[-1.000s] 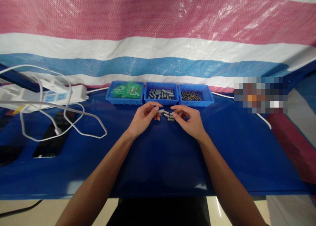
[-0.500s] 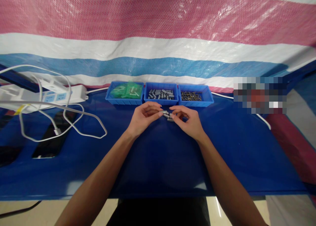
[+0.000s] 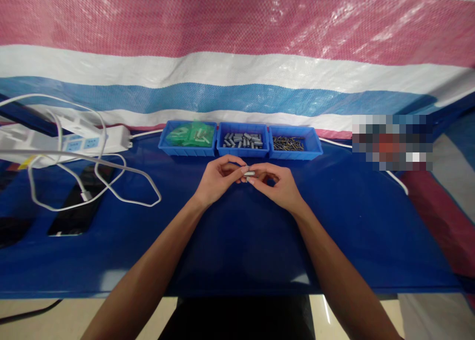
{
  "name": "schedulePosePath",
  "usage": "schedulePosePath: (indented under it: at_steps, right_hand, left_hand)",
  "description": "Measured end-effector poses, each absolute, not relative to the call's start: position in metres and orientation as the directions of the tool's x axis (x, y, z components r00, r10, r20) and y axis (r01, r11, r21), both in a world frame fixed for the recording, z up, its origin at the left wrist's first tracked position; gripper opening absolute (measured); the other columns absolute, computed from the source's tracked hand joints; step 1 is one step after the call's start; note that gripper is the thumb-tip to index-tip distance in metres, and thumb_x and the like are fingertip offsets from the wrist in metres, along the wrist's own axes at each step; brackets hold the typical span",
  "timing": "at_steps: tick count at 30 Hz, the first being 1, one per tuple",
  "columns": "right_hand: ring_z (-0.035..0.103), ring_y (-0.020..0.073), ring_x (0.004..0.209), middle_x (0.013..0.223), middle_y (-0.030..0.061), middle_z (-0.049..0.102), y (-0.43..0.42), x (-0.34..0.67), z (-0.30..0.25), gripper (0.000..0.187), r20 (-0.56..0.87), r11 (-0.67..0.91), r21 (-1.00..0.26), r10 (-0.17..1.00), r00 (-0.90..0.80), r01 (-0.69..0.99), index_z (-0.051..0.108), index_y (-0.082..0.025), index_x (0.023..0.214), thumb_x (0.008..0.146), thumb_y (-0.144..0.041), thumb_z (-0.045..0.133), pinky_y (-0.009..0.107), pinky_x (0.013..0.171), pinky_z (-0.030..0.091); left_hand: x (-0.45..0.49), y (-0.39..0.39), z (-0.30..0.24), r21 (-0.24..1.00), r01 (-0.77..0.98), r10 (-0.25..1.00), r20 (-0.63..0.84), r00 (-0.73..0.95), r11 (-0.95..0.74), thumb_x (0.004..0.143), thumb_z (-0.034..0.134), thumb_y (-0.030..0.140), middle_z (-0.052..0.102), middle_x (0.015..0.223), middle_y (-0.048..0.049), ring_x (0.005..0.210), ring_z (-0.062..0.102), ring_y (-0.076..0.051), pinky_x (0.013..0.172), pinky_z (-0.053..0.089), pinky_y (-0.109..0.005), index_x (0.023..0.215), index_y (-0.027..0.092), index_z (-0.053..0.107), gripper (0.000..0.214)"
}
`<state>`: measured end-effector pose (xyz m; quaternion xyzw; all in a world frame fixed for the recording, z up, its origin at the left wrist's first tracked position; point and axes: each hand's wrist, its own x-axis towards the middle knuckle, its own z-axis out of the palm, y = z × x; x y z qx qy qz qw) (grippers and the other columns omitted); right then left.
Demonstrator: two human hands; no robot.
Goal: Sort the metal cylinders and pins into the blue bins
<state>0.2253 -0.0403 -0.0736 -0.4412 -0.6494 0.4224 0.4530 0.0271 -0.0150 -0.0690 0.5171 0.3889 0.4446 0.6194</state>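
My left hand (image 3: pixel 218 181) and my right hand (image 3: pixel 279 185) meet over the blue table, just in front of the bins. Small grey metal cylinders (image 3: pixel 249 173) sit between their closed fingertips. Both hands pinch at this little group; the fingers partly hide it, so I cannot tell which piece each one grips. Right behind the hands, the middle blue bin (image 3: pixel 243 153) holds several similar metal cylinders (image 3: pixel 245 141). To its right, another blue bin (image 3: pixel 297 155) contains many thin dark screws (image 3: pixel 287 143). Green plastic bags (image 3: pixel 191 134) fill the left blue bin (image 3: pixel 187 151).
White power strips (image 3: pixel 118 138) and looped white cables (image 3: pixel 152 181) lie at the left, partly over a black phone (image 3: pixel 74 216). A striped plastic sheet (image 3: pixel 237 70) hangs behind the bins. Something pixelated (image 3: pixel 389 142) is at the back right.
My hands have drawn closer together, the right one shifting left. The metal cylinders that lay loosely spread between them are now gathered at the fingertips and more hidden.
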Motion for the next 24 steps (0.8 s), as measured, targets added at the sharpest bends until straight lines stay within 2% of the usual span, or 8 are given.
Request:
schedulePosePath:
  at_steps: [5, 8, 10, 12, 14, 17, 20, 24]
  right_hand:
    - [0.071, 0.0151, 0.07, 0.086, 0.0025, 0.079, -0.041, 0.222, -0.076, 0.02, 0.211, 0.232, -0.966, 0.963, -0.169, 0.117, 0.081, -0.023, 0.107, 0.089, -0.032, 0.08, 0.028, 0.063, 0.054]
    - [0.069, 0.0152, 0.066, 0.081, 0.0023, 0.077, -0.038, 0.221, -0.077, 0.019, 0.222, 0.231, -0.965, 0.971, -0.083, 0.121, 0.081, -0.022, 0.103, 0.088, -0.034, 0.081, 0.029, 0.061, 0.054]
    - [0.068, 0.0154, 0.066, 0.083, 0.0026, 0.077, -0.033, 0.22, -0.076, 0.018, 0.249, 0.246, -0.961, 0.968, 0.008, 0.125, 0.081, -0.023, 0.102, 0.088, -0.034, 0.081, 0.03, 0.062, 0.056]
    - [0.069, 0.0158, 0.068, 0.092, 0.0041, 0.079, -0.027, 0.219, -0.074, 0.02, 0.284, 0.276, -0.954, 0.957, 0.063, 0.12, 0.081, -0.024, 0.107, 0.089, -0.034, 0.08, 0.031, 0.065, 0.06]
    - [0.071, 0.0172, 0.075, 0.109, 0.0064, 0.08, -0.023, 0.218, -0.072, 0.03, 0.316, 0.31, -0.944, 0.948, 0.047, 0.113, 0.078, -0.027, 0.119, 0.09, -0.034, 0.078, 0.034, 0.07, 0.063]
    - [0.075, 0.0202, 0.09, 0.133, 0.008, 0.074, -0.022, 0.217, -0.069, 0.042, 0.359, 0.358, -0.928, 0.933, -0.009, 0.106, 0.07, -0.031, 0.135, 0.093, -0.033, 0.075, 0.037, 0.079, 0.066]
    - [0.076, 0.0207, 0.092, 0.131, 0.0082, 0.075, -0.026, 0.22, -0.07, 0.037, 0.37, 0.367, -0.923, 0.929, 0.0, 0.113, 0.07, -0.03, 0.133, 0.096, -0.032, 0.072, 0.038, 0.08, 0.066]
    - [0.075, 0.0176, 0.081, 0.12, 0.0061, 0.078, -0.032, 0.227, -0.075, 0.027, 0.35, 0.343, -0.931, 0.936, 0.039, 0.125, 0.074, -0.028, 0.122, 0.095, -0.031, 0.073, 0.035, 0.076, 0.066]
  left_hand:
    - [0.026, -0.016, -0.072, 0.997, -0.079, 0.95, 0.001, 0.313, 0.025, 0.085, 0.084, 0.043, 0.076, 0.073, -0.0029, 0.067, 0.072, -0.016, 0.065, 0.056, -0.025, 0.099, 0.015, 0.07, 0.034]
    - [0.024, -0.017, -0.076, 0.978, 0.152, 0.962, 0.104, 0.253, -0.146, 0.096, 0.072, 0.041, 0.076, 0.08, -0.0043, 0.072, 0.072, -0.017, 0.07, 0.057, -0.028, 0.097, 0.016, 0.072, 0.025]
    - [0.022, -0.017, -0.079, 0.876, 0.365, 0.942, 0.241, 0.233, -0.314, 0.1, 0.067, 0.033, 0.077, 0.087, -0.0058, 0.078, 0.072, -0.018, 0.075, 0.058, -0.031, 0.097, 0.016, 0.074, 0.019]
    - [0.021, -0.017, -0.083, 0.741, 0.488, 0.887, 0.365, 0.284, -0.461, 0.1, 0.065, 0.025, 0.078, 0.099, -0.0083, 0.089, 0.072, -0.021, 0.086, 0.059, -0.036, 0.103, 0.017, 0.076, 0.015]
    - [0.021, -0.016, -0.086, 0.639, 0.499, 0.811, 0.438, 0.388, -0.585, 0.102, 0.06, 0.019, 0.078, 0.114, -0.011, 0.107, 0.071, -0.025, 0.099, 0.058, -0.043, 0.113, 0.017, 0.077, 0.02]
    - [0.02, -0.016, -0.09, 0.544, 0.447, 0.696, 0.447, 0.562, -0.71, 0.101, 0.055, 0.011, 0.074, 0.134, -0.0105, 0.132, 0.061, -0.029, 0.114, 0.052, -0.051, 0.127, 0.02, 0.075, 0.034]
    - [0.019, -0.016, -0.092, 0.506, 0.453, 0.661, 0.379, 0.647, -0.734, 0.098, 0.055, 0.005, 0.072, 0.14, -0.0079, 0.139, 0.058, -0.031, 0.115, 0.052, -0.054, 0.133, 0.021, 0.073, 0.042]
    - [0.016, -0.015, -0.091, 0.476, 0.533, 0.708, 0.362, 0.606, -0.699, 0.098, 0.055, 0.004, 0.074, 0.136, -0.0082, 0.135, 0.063, -0.03, 0.112, 0.054, -0.054, 0.129, 0.019, 0.074, 0.039]
